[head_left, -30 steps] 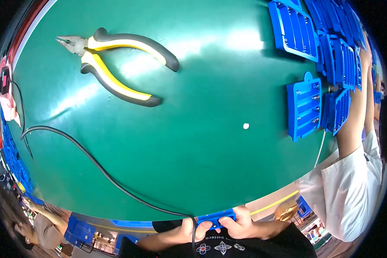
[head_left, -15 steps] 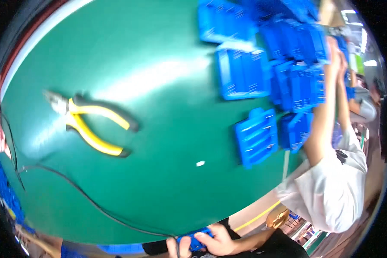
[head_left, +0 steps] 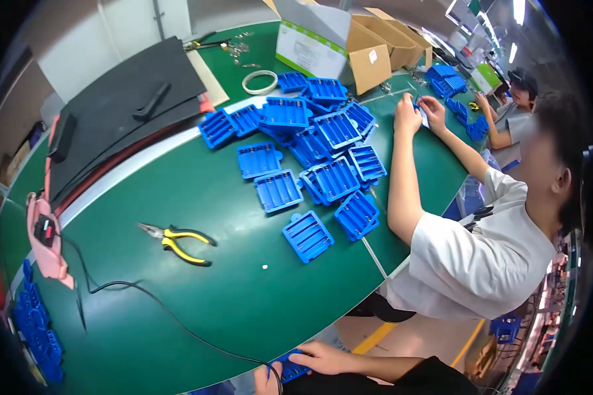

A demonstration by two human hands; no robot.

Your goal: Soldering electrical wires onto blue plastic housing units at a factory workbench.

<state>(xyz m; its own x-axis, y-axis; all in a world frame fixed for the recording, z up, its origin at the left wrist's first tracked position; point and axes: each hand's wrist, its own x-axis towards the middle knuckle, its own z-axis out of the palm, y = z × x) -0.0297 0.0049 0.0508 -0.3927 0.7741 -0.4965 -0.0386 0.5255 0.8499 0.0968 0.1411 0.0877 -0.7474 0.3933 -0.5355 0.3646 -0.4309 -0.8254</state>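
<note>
At the green table (head_left: 244, 306) edge, my left hand (head_left: 265, 380) and right hand (head_left: 324, 360) are closed on the blue holder (head_left: 292, 370) between them, long axis unclear.

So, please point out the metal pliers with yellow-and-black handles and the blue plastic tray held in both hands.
Metal pliers with yellow-and-black handles (head_left: 174, 247): head view, on the lower handle.
Blue plastic tray (head_left: 291, 370): head view, visible middle.
</note>
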